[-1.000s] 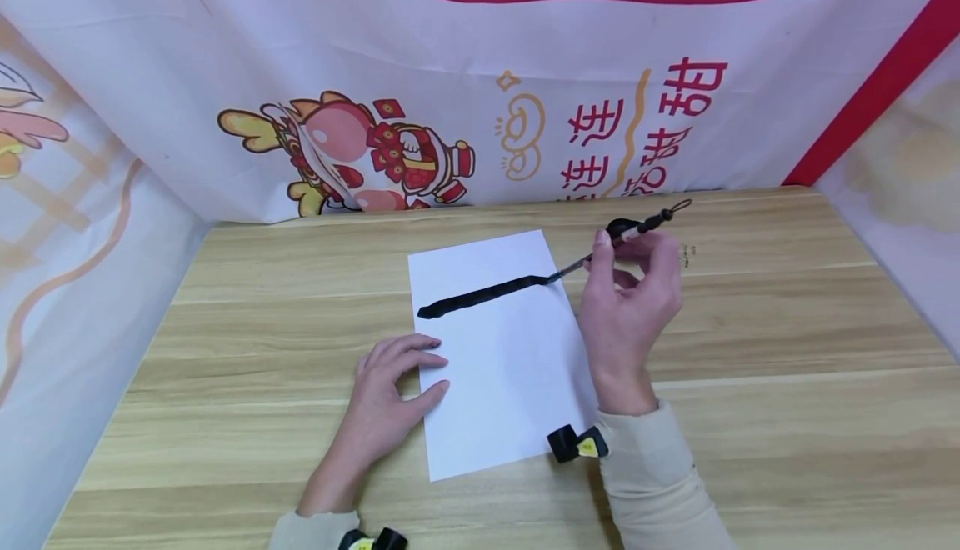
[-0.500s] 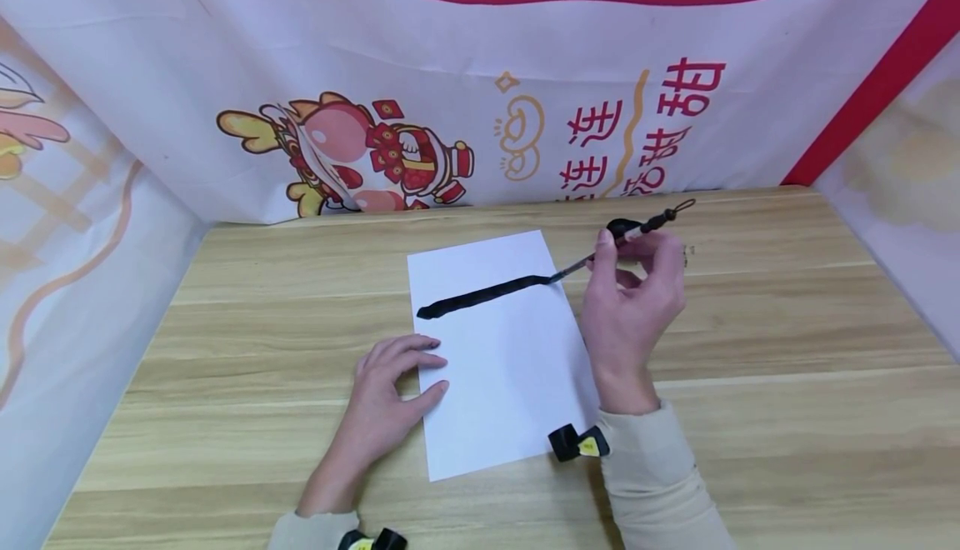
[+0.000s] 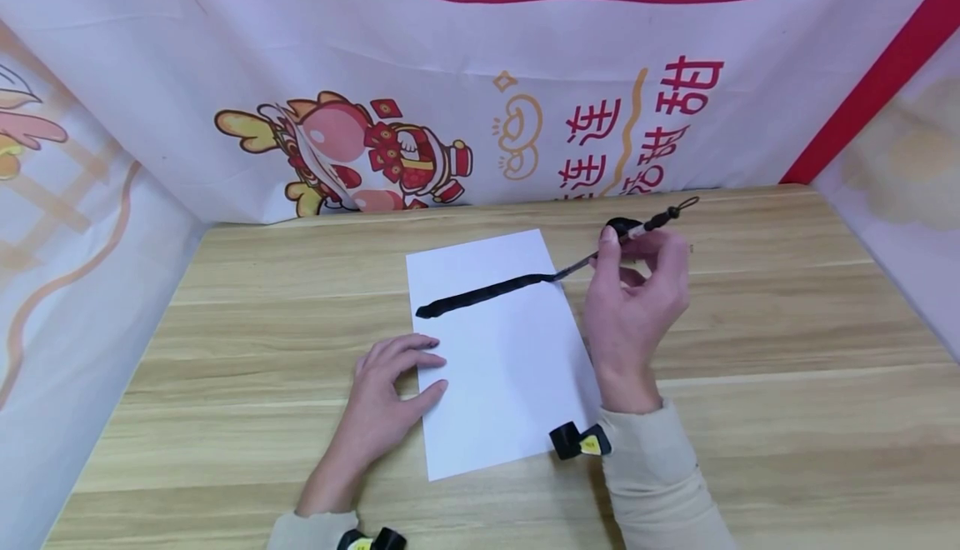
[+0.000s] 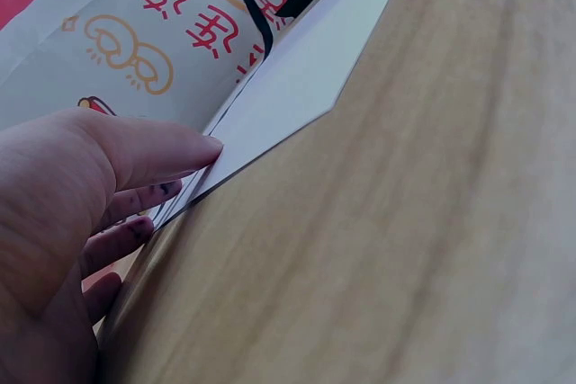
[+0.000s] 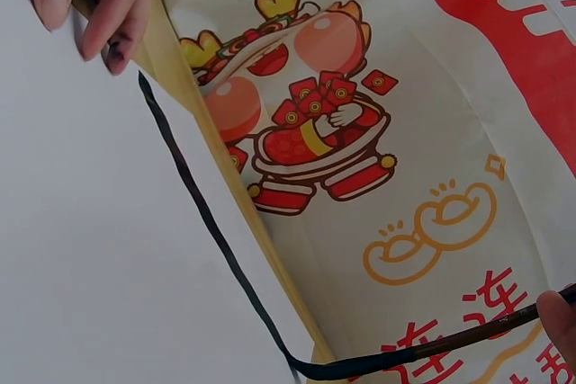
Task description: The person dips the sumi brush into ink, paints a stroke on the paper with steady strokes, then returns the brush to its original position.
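Note:
My right hand [image 3: 636, 312] pinches a dark ink brush [image 3: 660, 219] with a hanging loop at its end. The brush leans up to the right, its tip touching the white paper [image 3: 502, 387] near the right edge. There it meets the end of a thick black stroke [image 3: 483, 294] that crosses the sheet's upper part. In the right wrist view, the bristles [image 5: 346, 369] bend against the paper. My left hand [image 3: 390, 393] rests at the sheet's left edge, fingers spread and relaxed, thumb on the paper. Dark smudges mark some fingertips [image 4: 139, 227] in the left wrist view.
A black rounded object [image 3: 621, 227] sits behind my right hand, mostly hidden. Small dark marks show on the wooden table [image 3: 787, 325] right of that hand. A printed cloth [image 3: 465, 42] hangs along the back, with more cloth at both sides.
My right hand and the brush have shifted slightly right, and the black stroke reaches a little farther toward the paper's right edge. The left hand stays in place.

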The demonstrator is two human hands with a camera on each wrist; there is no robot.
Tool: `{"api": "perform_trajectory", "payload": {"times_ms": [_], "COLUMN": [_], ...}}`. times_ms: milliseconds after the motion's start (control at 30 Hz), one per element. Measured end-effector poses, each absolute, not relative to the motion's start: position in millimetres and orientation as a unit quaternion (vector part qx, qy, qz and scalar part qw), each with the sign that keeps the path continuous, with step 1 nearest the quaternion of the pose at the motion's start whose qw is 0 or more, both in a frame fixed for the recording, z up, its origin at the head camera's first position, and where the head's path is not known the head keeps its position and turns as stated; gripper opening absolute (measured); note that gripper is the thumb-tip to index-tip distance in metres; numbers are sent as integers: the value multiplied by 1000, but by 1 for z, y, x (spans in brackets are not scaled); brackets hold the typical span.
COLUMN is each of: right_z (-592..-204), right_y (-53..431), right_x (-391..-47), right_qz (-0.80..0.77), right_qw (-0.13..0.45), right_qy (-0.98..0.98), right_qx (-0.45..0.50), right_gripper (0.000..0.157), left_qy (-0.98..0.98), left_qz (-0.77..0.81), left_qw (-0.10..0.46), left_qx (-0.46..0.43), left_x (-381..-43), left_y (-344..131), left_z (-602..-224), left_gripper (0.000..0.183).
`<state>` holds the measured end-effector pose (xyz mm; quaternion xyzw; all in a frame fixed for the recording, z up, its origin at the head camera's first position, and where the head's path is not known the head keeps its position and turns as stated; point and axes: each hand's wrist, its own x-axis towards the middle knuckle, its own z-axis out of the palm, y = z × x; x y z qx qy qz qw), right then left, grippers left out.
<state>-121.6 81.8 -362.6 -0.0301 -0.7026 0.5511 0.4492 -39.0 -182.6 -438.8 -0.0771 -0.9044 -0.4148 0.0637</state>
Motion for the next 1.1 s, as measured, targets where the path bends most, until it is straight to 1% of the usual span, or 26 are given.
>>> {"api": "perform_trajectory", "payload": {"times_ms": [433,1100], "right_z": [-360,-360], "right_y": [86,89], "right_x": [-124,-128], "right_qz": [561,550], "right_qw": [443,450], "right_qy": [-698,-703], "right_qx": [-37,-35], "right_gripper": [32,29], "left_qy": [-904,-904], "left_qz": [-415,-416], "left_qw": [66,68], "left_qx": [-77,-74], "left_x": [-40,-40], "left_y": [-181,-178], "left_z": [-439,-438], "left_gripper": [25,25]}}
